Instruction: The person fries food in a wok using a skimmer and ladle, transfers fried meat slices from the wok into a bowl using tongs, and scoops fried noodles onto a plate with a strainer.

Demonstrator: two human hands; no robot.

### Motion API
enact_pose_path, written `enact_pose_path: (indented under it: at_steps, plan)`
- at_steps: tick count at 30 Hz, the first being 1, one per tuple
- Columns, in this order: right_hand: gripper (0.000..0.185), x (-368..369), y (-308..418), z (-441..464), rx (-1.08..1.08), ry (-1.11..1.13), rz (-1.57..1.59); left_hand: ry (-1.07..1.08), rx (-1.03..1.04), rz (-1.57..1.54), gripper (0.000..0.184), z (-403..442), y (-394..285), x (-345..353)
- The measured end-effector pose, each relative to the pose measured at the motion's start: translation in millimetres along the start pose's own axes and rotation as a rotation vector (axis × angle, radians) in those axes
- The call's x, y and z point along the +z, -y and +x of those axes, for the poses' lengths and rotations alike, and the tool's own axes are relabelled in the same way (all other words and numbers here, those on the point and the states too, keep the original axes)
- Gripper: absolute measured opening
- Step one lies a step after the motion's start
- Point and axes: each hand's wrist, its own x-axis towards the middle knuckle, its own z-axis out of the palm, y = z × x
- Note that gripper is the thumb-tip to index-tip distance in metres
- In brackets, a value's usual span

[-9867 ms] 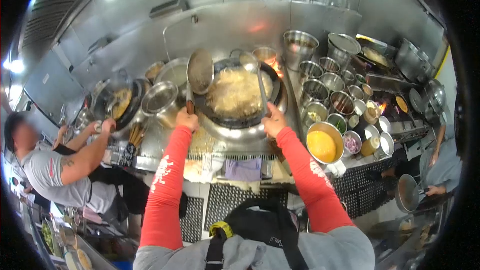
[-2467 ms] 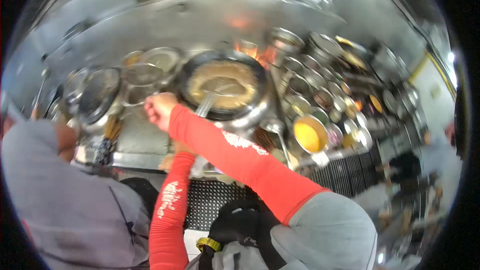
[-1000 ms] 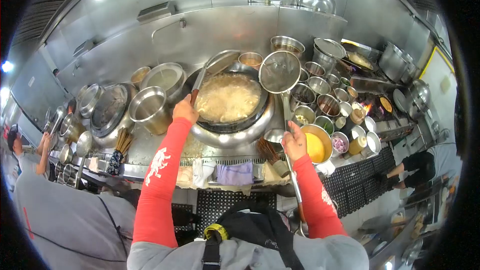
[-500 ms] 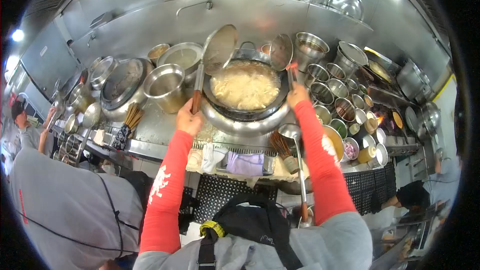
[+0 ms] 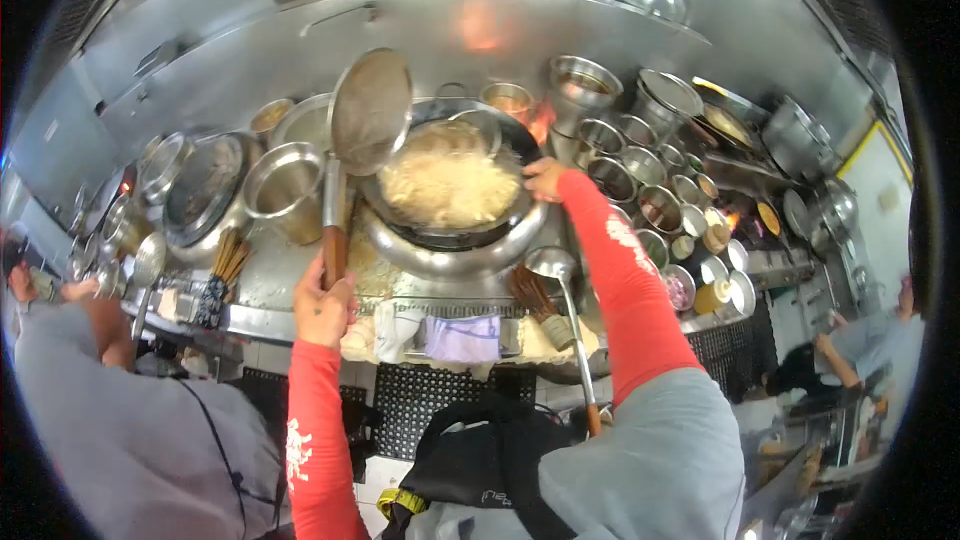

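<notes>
A single camera sits on the head of the person in front of us, facing forward and down across the steel desk (image 5: 270, 275). The wearer's gray shirt (image 5: 660, 470) and red sleeves (image 5: 632, 295) loom near the lens along the lower frame, with the wok (image 5: 440, 238) beyond them, near the center. The round, wide view bends straight lines, taking in the back wall (image 5: 430, 30) above, the floor mat (image 5: 412, 400) below, a co-worker (image 5: 140, 440) close at left and another person (image 5: 865, 350) farther off at right.
</notes>
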Motion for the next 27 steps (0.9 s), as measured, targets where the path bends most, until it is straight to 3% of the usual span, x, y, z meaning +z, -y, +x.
enact_pose_path:
  at_steps: [2, 4, 7, 10, 11, 12, 22, 27]
  plan:
    - [0.039, 23, -20, 24, -0.041, 0.084, -0.021, -0.010, 0.013, -0.020, 0.049, -1, -2, 7]
    - [0.029, 46, 23, -22, 0.003, 0.054, 0.208, 0.006, -0.017, 0.020, 0.048, -4, -12, 14]
    - [0.029, 82, 23, -22, 0.064, 0.079, 0.367, 0.014, 0.020, 0.036, 0.045, -1, -14, 15]
    - [0.030, 101, 26, -40, 0.021, 0.090, 0.554, 0.030, 0.047, 0.034, 0.044, 8, -3, 14]
    - [0.018, 106, 23, -45, -0.041, 0.088, 0.599, 0.024, 0.051, 0.049, 0.047, 6, -5, 16]
    - [0.019, 110, 22, -51, -0.046, 0.076, 0.612, 0.038, 0.050, 0.041, 0.047, 5, -7, 15]
    - [0.028, 116, 33, -113, -0.149, -0.179, 0.479, 0.071, 0.077, -0.026, 0.046, 4, 6, -1]
    - [0.042, 110, 60, -155, -0.179, -0.273, 0.315, 0.039, 0.085, -0.045, 0.051, 4, 11, -9]
